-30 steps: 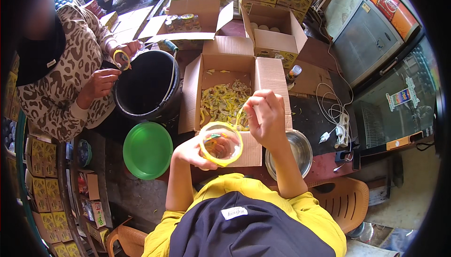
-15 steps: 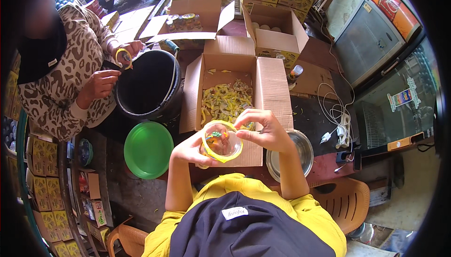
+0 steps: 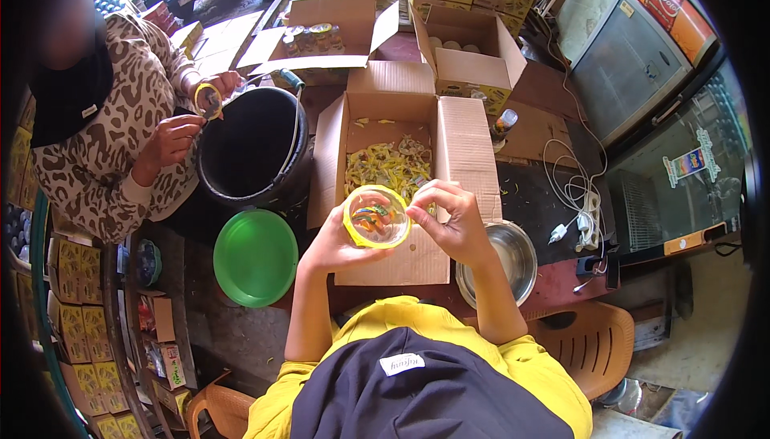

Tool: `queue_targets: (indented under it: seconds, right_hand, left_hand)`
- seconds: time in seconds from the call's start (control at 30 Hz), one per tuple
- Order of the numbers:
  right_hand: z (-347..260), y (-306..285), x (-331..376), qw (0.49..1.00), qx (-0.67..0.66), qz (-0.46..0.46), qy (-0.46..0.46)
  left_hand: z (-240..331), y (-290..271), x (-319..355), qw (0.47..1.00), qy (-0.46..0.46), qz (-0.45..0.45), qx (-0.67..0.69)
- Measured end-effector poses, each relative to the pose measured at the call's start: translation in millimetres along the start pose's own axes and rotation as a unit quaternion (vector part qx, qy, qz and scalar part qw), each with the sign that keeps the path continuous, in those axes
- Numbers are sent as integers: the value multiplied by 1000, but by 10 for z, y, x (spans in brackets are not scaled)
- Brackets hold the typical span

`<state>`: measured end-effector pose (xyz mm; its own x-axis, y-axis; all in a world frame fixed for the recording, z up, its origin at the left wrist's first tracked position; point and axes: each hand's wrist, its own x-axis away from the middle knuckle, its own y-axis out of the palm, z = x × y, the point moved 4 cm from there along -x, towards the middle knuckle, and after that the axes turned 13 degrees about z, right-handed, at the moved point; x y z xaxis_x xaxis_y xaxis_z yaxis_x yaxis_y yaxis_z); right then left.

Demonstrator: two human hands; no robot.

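In front of my chest, my left hand is wrapped round a clear plastic jar with a yellow rim. Its round opening faces up toward me, and a colourful print shows through its wall. On the jar's right side, the thumb and fingers of my right hand pinch together at the yellow rim; whether a loose strip is between them is too small to tell. Just beyond both hands lies an open cardboard box, holding a heap of yellow-green strips.
A black bucket and a green basin stand to the left, a steel bowl to the right. At far left, a co-worker holds another yellow-rimmed piece and a tool over the bucket. White cables lie on the right.
My left hand has turned the jar so that its opening faces me more squarely, and it sits slightly higher. My right hand has shifted a little and stays pinched at the rim.
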<state>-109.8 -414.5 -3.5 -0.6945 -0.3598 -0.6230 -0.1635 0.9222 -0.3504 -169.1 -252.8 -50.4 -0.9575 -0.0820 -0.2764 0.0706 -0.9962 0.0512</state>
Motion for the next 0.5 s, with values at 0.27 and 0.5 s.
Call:
queue_targets:
  seconds: [0.27,0.5]
  right_hand:
    - [-73,-17,5,996,59,16,-66]
    - [-101,-14,-15,985,109,49,-122]
  left_hand:
    - [29,-32,12,999,9,-2,45]
    - [5,-53,44,997,-13,-57,43]
